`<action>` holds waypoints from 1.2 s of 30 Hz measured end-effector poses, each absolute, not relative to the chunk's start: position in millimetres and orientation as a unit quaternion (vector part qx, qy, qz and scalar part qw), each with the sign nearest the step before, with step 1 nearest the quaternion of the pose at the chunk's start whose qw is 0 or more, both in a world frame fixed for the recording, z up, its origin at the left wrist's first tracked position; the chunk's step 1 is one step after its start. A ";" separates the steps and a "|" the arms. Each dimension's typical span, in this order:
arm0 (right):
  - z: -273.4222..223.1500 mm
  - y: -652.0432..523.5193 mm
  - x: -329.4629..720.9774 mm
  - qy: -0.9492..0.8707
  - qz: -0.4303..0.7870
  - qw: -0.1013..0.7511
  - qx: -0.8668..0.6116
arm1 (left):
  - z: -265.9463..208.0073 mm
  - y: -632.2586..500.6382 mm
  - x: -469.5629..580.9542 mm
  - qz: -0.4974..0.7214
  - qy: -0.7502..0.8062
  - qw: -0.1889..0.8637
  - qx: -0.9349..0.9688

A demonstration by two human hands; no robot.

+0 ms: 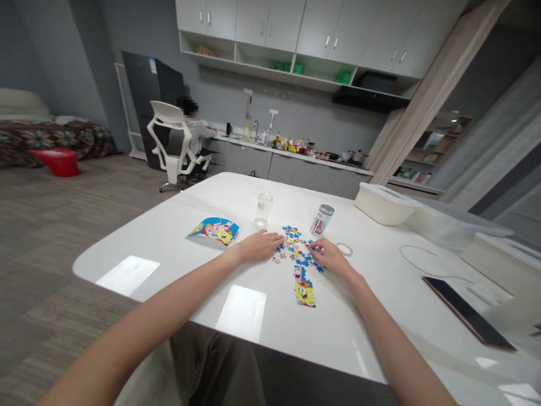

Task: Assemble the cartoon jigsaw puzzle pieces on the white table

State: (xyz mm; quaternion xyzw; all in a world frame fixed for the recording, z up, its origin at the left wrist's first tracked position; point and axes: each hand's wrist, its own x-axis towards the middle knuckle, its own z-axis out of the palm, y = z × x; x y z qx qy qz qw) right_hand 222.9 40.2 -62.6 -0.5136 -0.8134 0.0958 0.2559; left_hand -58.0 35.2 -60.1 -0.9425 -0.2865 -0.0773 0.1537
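Observation:
A heap of loose jigsaw puzzle pieces (299,257), mostly blue with yellow and pink, lies on the white table between my hands. My left hand (262,246) rests flat at the heap's left edge, its fingers stretched out towards the pieces. At the right edge, my right hand (328,256) has its fingertips pinched together at a blue puzzle piece (311,246). Nearer me is a joined strip of puzzle (304,287) with a yellow cartoon face and a pink one. The curled picture sheet (214,230) with similar cartoon figures lies left of my left hand.
Beyond the pieces stand a clear plastic cup (264,207) and a printed can (322,220) with a silver lid. A round lid (344,248) lies right of my right hand. Farther right are a tablet (467,310), a cable and storage boxes (384,204). A person sits on a white chair (171,132) behind.

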 end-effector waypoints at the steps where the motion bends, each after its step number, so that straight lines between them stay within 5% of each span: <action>1: -63.8 40.1 222.6 -0.807 0.103 0.258 -0.521 | -60.7 35.4 -57.8 -0.080 -0.288 0.156 -0.942; 36: -86.4 26.5 239.8 -0.628 0.263 0.491 -0.543 | -59.1 38.1 -60.8 -0.096 -0.280 0.158 -0.942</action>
